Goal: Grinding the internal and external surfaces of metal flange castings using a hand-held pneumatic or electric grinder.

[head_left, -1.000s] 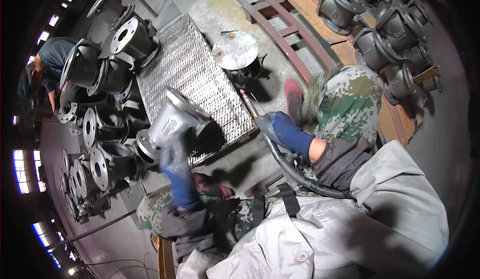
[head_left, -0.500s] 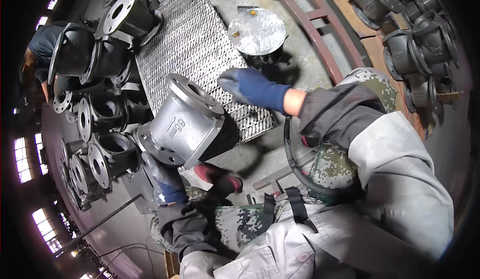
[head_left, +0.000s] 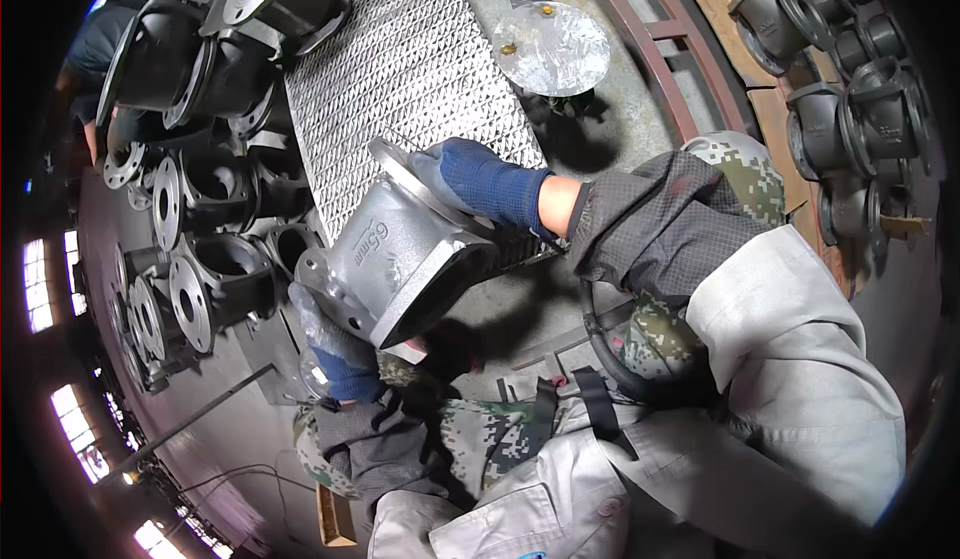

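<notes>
A grey cast-metal valve body [head_left: 388, 254] with flanged ends and raised lettering is tilted over the near end of the expanded-metal mesh bench [head_left: 385, 59]. My right hand [head_left: 478, 181], in a blue and grey glove, is closed on its upper flange, the fingertips partly hidden behind the rim. At the lower left flange, my left hand [head_left: 335, 347] in a matching glove is closed round the edge. The wide square-edged opening faces toward the lower right. Whether the bench still bears any of its weight I cannot tell.
Several similar valve bodies [head_left: 215, 289] are stacked along the left. More castings [head_left: 825, 129] stand on boards at the far right. Beyond my right hand are a round metal plate [head_left: 555, 49] on a stand and a reddish-brown steel frame [head_left: 665, 29]. A person [head_left: 100, 54] bends at far left.
My right hand has come down from beside the valve body onto its upper flange. The valve body has turned and tipped, its square opening swinging toward the right. My left hand stays at its flange.
</notes>
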A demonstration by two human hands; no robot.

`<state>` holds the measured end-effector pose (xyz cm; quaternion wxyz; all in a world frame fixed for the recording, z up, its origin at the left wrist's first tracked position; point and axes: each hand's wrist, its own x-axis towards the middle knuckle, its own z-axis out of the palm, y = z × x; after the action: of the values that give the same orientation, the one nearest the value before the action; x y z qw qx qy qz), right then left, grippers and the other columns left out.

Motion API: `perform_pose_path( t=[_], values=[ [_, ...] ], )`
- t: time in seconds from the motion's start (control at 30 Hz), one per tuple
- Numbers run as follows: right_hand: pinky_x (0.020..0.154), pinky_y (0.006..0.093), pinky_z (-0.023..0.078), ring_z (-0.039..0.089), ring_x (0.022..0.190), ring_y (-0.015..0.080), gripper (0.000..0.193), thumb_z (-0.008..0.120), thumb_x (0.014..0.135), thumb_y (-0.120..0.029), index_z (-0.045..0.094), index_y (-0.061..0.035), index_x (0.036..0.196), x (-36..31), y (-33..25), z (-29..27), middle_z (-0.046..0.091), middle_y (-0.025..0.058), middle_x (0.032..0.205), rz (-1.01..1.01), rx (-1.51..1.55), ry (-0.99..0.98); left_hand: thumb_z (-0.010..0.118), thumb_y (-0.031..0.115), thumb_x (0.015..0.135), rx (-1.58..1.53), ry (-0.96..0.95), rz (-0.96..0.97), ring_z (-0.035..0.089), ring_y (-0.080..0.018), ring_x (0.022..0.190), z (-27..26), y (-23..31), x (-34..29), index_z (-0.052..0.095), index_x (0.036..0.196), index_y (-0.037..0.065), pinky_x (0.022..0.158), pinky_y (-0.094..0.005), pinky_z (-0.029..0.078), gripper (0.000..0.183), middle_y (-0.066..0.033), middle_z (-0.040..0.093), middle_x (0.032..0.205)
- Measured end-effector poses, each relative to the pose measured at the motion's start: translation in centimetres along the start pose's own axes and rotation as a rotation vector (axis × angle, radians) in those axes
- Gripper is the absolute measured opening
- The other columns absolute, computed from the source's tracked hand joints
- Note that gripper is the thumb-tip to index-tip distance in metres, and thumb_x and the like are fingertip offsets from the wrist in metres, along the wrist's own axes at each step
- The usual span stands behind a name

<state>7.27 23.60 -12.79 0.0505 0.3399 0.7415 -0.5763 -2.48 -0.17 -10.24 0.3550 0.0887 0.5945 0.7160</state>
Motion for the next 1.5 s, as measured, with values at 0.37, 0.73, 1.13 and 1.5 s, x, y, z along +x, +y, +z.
perform_pose_path(
  t=[0.37,0.73,1.13,1.5],
  values=[
    [0.073,0.0413,0.050,0.064,0.082,0.0375,0.029,0.051,0.091,-0.028,0.062,-0.0037,0.102,-1.4,1.1,-2.4,0.064,0.0220,0.084,-0.560,-0.344,0.182,0.044,0.030,0.101,-0.225,0.042,0.026,0.059,-0.0151,0.089,3.8,3.3,-4.5,0.058,0.102,0.006,0.081,-0.0292,0.049,0.028,-0.0043,0.061,0.095],
    [0.070,0.0437,0.051,0.064,0.077,0.0369,0.034,0.053,0.087,-0.024,0.057,-0.0087,0.117,-11.1,-6.4,-1.5,0.065,0.0186,0.084,-0.658,-0.408,0.149,0.056,0.026,0.095,0.045,0.099,0.235,0.060,-0.0146,0.080,9.1,3.5,-2.3,0.059,0.110,0.003,0.070,-0.0284,0.051,0.027,-0.0057,0.062,0.092],
    [0.065,0.0322,0.050,0.064,0.069,0.0175,0.026,0.054,0.093,-0.016,0.064,-0.0029,0.113,-10.6,-4.0,-2.9,0.067,0.0158,0.082,-0.506,-0.244,0.334,0.049,0.029,0.100,0.416,0.041,0.153,0.059,-0.0110,0.084,2.3,-0.3,-3.1,0.059,0.119,-0.003,0.073,-0.0250,0.048,0.038,-0.0069,0.064,0.101],
    [0.068,0.0249,0.048,0.057,0.075,0.0084,0.030,0.051,0.091,-0.009,0.061,0.0012,0.118,-10.3,-1.0,-3.6,0.066,0.0064,0.085,-0.163,0.137,0.224,0.054,0.000,0.093,0.321,0.036,0.058,0.057,-0.0091,0.078,7.6,4.0,-6.7,0.057,0.113,-0.011,0.066,-0.0225,0.048,0.023,-0.0089,0.063,0.093]
  ],
)
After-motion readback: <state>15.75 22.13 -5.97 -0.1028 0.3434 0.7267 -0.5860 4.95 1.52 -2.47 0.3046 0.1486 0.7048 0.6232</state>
